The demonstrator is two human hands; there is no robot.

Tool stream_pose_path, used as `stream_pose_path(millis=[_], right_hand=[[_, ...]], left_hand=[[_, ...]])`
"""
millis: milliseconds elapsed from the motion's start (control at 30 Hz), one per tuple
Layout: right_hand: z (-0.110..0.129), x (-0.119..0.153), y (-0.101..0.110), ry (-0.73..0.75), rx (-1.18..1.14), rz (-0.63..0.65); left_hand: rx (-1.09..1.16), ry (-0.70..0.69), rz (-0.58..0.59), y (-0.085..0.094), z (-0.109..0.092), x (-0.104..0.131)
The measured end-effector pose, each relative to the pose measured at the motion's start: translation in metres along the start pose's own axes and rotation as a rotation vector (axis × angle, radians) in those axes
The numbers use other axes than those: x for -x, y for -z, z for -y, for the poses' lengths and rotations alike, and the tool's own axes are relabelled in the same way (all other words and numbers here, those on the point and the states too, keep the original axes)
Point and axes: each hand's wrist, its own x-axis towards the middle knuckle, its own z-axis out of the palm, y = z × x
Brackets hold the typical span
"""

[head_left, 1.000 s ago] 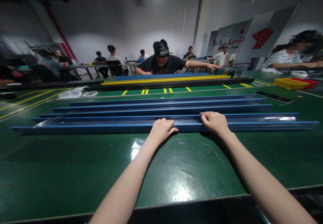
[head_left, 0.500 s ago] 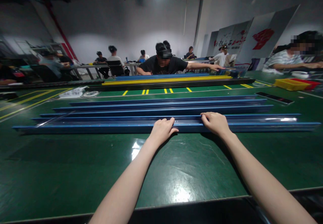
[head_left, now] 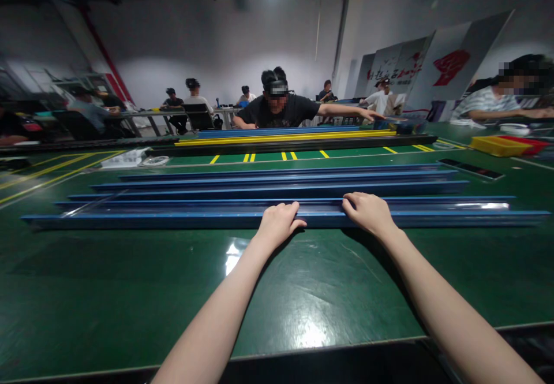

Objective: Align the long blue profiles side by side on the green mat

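Several long blue channel rails lie side by side across the green table [head_left: 303,291]. On the nearest blue rail [head_left: 164,220], my left hand [head_left: 280,222] rests just left of the middle, its fingers curled over the edge and its thumb on the front wall. My right hand [head_left: 367,211] grips the same rail a little right of the middle, with its fingers over into the channel. A gap of bare rail shows between the two hands. Behind it lies another blue rail [head_left: 259,190], parallel and untouched by my hands.
Across the table a person in a dark shirt [head_left: 298,110] leans over yellow [head_left: 285,138] and black rails. A phone-like dark slab [head_left: 471,168] and a yellow tray [head_left: 496,145] are at the right. Clear plastic bags [head_left: 125,158] lie at the back left.
The person opposite has shifted slightly to the left, with the head lower. My right hand has moved very slightly left; my left hand and the blue rails look unchanged.
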Motion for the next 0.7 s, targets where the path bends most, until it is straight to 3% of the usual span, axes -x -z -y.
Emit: stream_pose_path(millis=[133, 300, 500, 700], right_hand=[[0.011, 0.002, 0.001, 0.07, 0.023, -0.082], [0.031, 0.002, -0.003, 0.266, -0.048, -0.225], [0.039, -0.003, -0.006, 0.229, -0.058, -0.044], [0.038, -0.004, -0.001, 0.211, -0.051, -0.07]], left_hand=[[0.011, -0.007, -0.011, 0.001, 0.0, 0.0], [0.037, 0.002, -0.012, -0.001, 0.0, 0.001], [0.045, -0.003, -0.021, -0.003, 0.0, 0.001], [-0.007, -0.042, -0.048, -0.005, 0.001, 0.003]])
